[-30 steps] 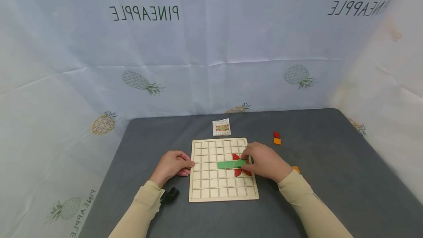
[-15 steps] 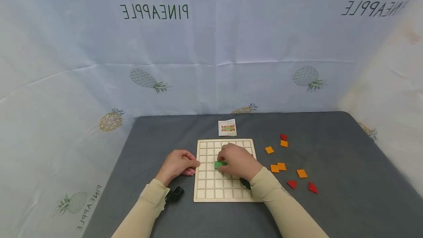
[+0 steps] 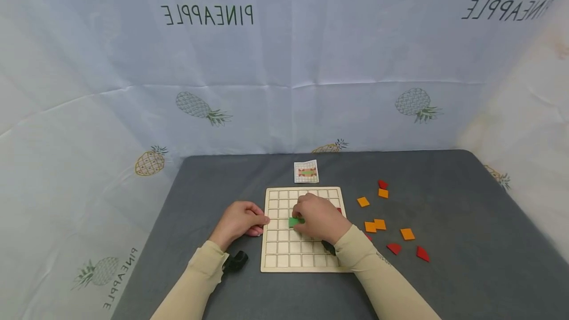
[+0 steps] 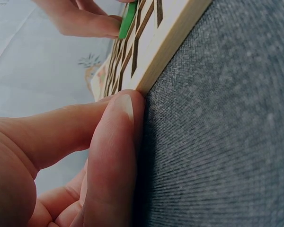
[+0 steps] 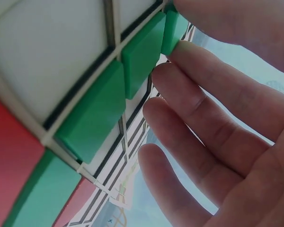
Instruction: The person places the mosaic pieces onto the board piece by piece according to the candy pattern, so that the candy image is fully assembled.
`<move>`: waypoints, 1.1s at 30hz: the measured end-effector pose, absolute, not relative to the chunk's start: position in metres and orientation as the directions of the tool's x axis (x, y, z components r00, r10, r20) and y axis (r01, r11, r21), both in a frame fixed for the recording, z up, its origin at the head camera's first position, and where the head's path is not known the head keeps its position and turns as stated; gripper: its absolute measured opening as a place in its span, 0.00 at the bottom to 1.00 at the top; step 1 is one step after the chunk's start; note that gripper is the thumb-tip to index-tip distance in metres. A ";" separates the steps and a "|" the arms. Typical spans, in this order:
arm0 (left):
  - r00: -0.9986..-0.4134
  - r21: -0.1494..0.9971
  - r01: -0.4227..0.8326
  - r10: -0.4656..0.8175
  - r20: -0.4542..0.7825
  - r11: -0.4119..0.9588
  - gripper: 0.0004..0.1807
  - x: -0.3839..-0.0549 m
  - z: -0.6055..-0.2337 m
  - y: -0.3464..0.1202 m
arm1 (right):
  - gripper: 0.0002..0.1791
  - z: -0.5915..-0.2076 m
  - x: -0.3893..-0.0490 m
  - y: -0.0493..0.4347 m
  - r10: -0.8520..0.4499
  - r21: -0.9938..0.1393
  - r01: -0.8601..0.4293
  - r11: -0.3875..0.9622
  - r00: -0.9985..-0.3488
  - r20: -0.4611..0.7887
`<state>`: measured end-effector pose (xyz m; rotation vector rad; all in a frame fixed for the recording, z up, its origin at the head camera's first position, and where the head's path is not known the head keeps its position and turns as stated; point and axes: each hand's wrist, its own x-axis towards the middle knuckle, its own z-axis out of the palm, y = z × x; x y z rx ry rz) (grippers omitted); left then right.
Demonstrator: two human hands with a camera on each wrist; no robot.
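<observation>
A wooden grid board [image 3: 284, 260] lies flat on the dark table. At its left edge, my left hand [image 3: 240, 220] touches the rim with thumb and forefinger together, and the left wrist view shows the fingertips right at the board's side [image 4: 156, 61]. My right hand [image 3: 322, 217] is over the middle of the board, pinching a green square tile [image 5: 175, 30] between thumb and forefinger at the left end of a green row. Its other fingers spread loosely above the grid. More green tiles [image 5: 97, 113] and red pieces [image 5: 12, 165] sit in the grid, mostly hidden by the hand in the head view.
Behind the board lies a small pattern card [image 3: 306, 172]. On the right of the table are scattered orange squares [image 3: 406, 234] and red quarter-round pieces [image 3: 423, 254]. A black wrist camera [image 3: 235, 260] hangs at the left wrist. A pineapple-print cloth [image 3: 284, 112] surrounds the table.
My right hand has moved left from the board's right side. A green tile now shows one cell beyond the row's former left end. My left hand keeps its place at the edge.
</observation>
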<state>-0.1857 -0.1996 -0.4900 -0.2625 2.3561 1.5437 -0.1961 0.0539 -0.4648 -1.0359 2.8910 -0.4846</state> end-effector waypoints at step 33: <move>-0.941 0.853 -0.296 0.023 -0.338 0.431 0.12 -0.183 -0.489 -0.196 | 0.08 -0.451 -0.184 0.139 -0.493 -0.373 -0.469 0.800 -0.869 0.035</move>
